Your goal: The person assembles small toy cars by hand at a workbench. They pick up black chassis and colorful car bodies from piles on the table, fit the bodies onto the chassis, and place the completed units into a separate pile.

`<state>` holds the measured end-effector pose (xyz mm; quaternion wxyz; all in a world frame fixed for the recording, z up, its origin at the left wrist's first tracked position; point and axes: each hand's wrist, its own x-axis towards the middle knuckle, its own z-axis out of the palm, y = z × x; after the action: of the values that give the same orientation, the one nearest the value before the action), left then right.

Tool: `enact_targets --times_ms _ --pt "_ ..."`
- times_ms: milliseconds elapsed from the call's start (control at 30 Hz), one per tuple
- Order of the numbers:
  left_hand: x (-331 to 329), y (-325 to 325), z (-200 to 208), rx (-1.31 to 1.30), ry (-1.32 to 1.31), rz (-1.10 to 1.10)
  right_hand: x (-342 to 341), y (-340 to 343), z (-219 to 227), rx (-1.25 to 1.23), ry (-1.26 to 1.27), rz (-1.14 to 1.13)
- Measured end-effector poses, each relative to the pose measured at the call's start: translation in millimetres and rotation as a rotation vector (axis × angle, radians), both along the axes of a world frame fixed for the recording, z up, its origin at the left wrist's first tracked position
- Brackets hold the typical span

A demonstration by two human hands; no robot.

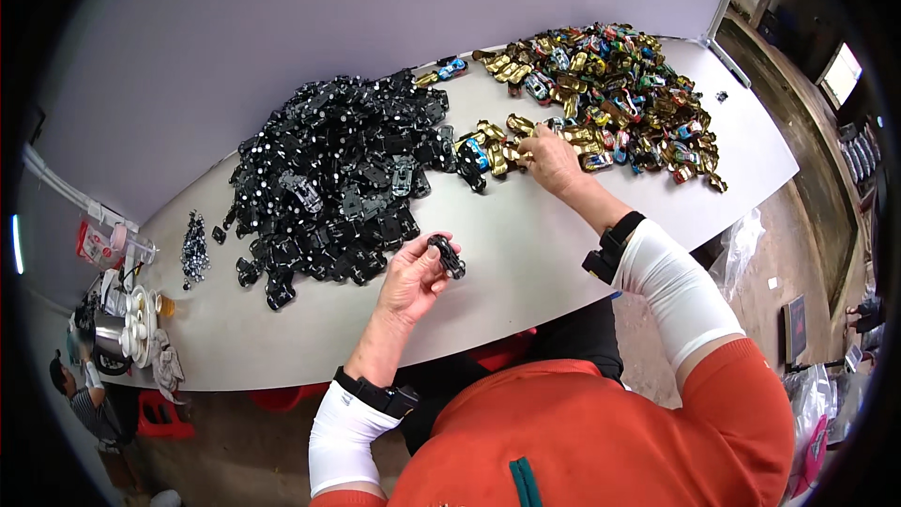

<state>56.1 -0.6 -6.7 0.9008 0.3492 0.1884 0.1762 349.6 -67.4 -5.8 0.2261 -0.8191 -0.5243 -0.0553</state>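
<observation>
My left hand (413, 280) is closed around a black toy car chassis (450, 257), held just above the near part of the table. Over at the close edge of the coloured heap, my right hand (554, 161) has its fingers bent and drawn together among gold toy car shells (502, 158). What lies between its fingertips is hidden. A big mound of black chassis (319, 178) with small wheels covers the left middle of the table. The heap of shiny car shells (610, 75), gold, blue, red and green, spreads over the right back.
Small silvery parts (194, 249) form a little pile left of the mound. At the table's (507, 291) left end stand a clear container with a red lid (99, 246), white dishes (141, 327) and a cloth (167, 366). A wall (375, 9) borders the back. Another person (83, 394) is at far left.
</observation>
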Motion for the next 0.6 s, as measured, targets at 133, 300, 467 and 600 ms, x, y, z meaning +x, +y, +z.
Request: enact_targets --times_ms 133,300,467,600 --pt "-8 -3 -3 0.025 -0.006 -0.013 2 5 6 0.052 0.107 0.021" --pt "-9 1 -9 -0.001 -0.033 0.01 -5 -18 45 -0.099 1.286 0.154" --pt "5 -14 -13 -0.06 -0.117 -0.06 -18 -35 18 -0.465 1.007 0.103" --pt "-2 -17 -14 -0.062 -0.085 -0.078 -19 -36 -2 -0.254 0.57 0.162"
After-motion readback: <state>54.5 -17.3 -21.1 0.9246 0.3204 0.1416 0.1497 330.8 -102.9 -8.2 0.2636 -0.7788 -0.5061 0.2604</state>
